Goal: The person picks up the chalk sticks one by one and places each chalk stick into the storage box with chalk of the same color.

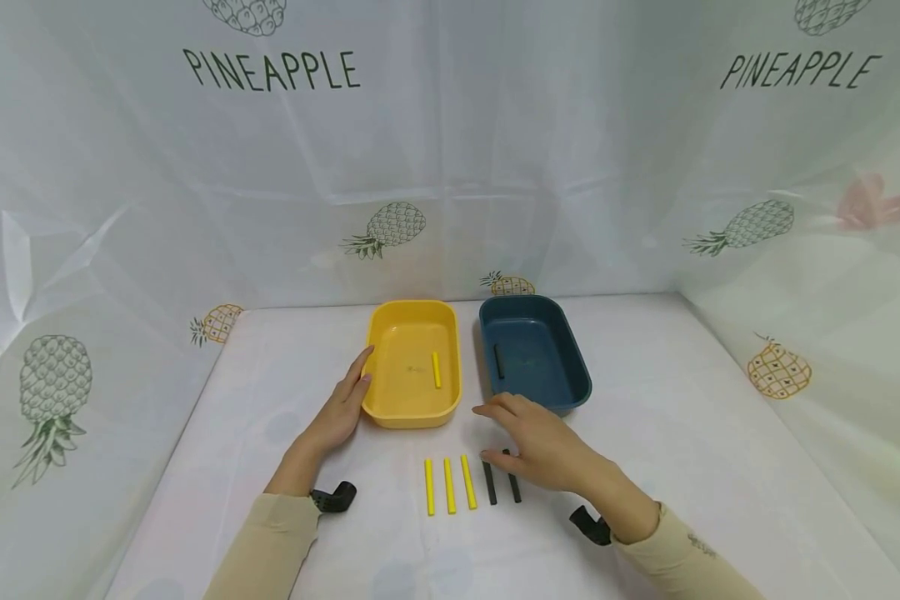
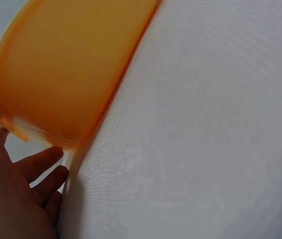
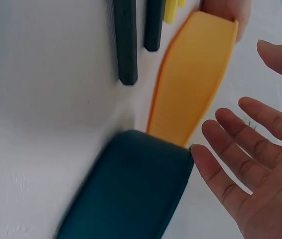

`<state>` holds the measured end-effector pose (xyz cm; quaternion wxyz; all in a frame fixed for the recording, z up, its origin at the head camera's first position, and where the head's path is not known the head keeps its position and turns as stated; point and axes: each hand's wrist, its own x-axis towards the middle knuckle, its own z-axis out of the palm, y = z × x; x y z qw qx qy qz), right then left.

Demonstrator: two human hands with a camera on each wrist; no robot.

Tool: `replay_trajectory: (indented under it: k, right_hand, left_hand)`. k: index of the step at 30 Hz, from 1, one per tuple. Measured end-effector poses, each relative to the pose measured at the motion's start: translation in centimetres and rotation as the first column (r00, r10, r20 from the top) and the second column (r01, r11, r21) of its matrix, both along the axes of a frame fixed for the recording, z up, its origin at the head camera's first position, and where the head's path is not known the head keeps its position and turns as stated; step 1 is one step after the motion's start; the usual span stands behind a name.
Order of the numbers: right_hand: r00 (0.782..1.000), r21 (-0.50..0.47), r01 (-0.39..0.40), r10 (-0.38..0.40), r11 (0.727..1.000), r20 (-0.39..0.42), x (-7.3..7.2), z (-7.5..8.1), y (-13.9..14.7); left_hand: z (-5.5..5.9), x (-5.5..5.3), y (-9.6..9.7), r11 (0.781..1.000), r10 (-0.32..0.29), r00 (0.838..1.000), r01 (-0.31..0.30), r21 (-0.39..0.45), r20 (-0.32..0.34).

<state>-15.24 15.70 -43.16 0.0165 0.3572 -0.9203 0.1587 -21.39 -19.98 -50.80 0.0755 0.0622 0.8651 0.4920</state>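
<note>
My left hand rests against the left side of a yellow tray, fingers extended along its rim; in the left wrist view, several fingertips lie by the tray's outer wall. One yellow stick is in that tray. To its right, a dark blue tray contains one black stick. My right hand hovers in front of the blue tray with its fingers spread and nothing in its grasp. Partly beneath it are two black sticks on the table, beside three yellow sticks.
A white cloth with pineapple prints covers the table and hangs as a backdrop behind the trays. Each wrist carries a black camera mount, one at the left wrist and one at the right wrist.
</note>
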Motion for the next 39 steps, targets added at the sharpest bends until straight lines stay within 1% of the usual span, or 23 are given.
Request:
replay_trajectory:
  k: [5,12,16,19,22,27,30,34,39]
  right_hand:
    - [1.000,0.022,-0.016,0.016,1.000,0.013,0.1,-0.4,-0.5]
    - [0.999,0.059,-0.006,0.003,0.998,0.047,0.3,-0.6,-1.7]
    - [0.998,0.084,-0.031,0.026,0.996,0.056,0.5,-0.8,-2.5]
    - [0.997,0.122,-0.049,0.042,0.991,0.064,0.6,-1.1,-3.1]
    - [0.996,0.153,-0.061,0.050,0.986,0.080,0.8,-1.5,-3.8]
    - [0.991,0.191,-0.090,0.068,0.977,0.116,1.4,-2.4,-5.2]
    - [0.990,0.227,-0.114,0.093,0.967,0.103,1.6,-2.8,-6.0]
    - [0.988,0.243,-0.142,0.120,0.960,0.102,1.7,-3.0,-6.9]
    - [0.984,0.249,-0.168,0.148,0.954,0.098,1.9,-2.9,-7.6]
  left_hand:
    - [0.2,-0.3,0.3,1.000,-0.013,1.000,0.013,-0.004,-0.012]
    - [0.4,-0.8,0.7,1.000,-0.026,0.999,0.026,-0.004,-0.018]
    - [0.6,-1.0,0.9,1.000,-0.031,0.999,0.031,-0.006,-0.025]
    - [0.7,-1.1,1.0,0.999,-0.032,0.999,0.032,-0.007,-0.026]
    - [0.7,-1.1,1.1,1.000,-0.030,0.999,0.030,-0.006,-0.027]
    - [0.3,-0.8,1.0,1.000,-0.028,0.999,0.028,-0.012,-0.028]
    - [0.2,-0.4,0.7,1.000,-0.013,1.000,0.013,-0.015,-0.022]
    - [0.1,0.0,0.4,1.000,0.001,1.000,-0.001,-0.023,-0.010]
    - [-0.1,0.2,0.1,1.000,-0.001,1.000,0.001,-0.015,-0.021]
